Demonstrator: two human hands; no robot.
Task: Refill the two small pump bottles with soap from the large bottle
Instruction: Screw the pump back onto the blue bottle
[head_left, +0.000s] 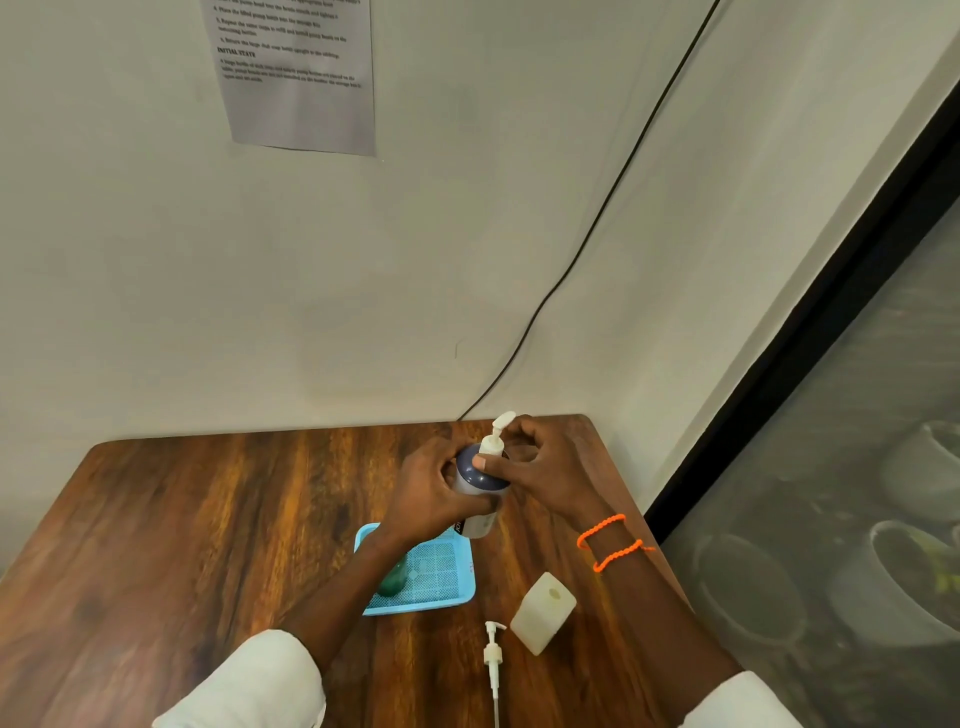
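Observation:
A pump bottle (480, 486) with a dark blue shoulder and pale body stands on the wooden table (208, 519), its white pump head (498, 434) on top. My left hand (431, 493) grips the body of this bottle. My right hand (545, 467) holds the collar at the base of the pump, thumb on the dark shoulder. A white square bottle (543, 610) with an open mouth stands nearer to me. A loose white pump head with its tube (493, 660) lies beside it. A green bottle (392, 582) lies in the blue tray (441, 577), partly hidden by my left forearm.
The table sits in a corner against a pale wall. A black cable (597, 218) runs down the wall behind the table. A printed sheet (296, 73) hangs on the wall. A dark-framed glass panel (831, 467) stands to the right.

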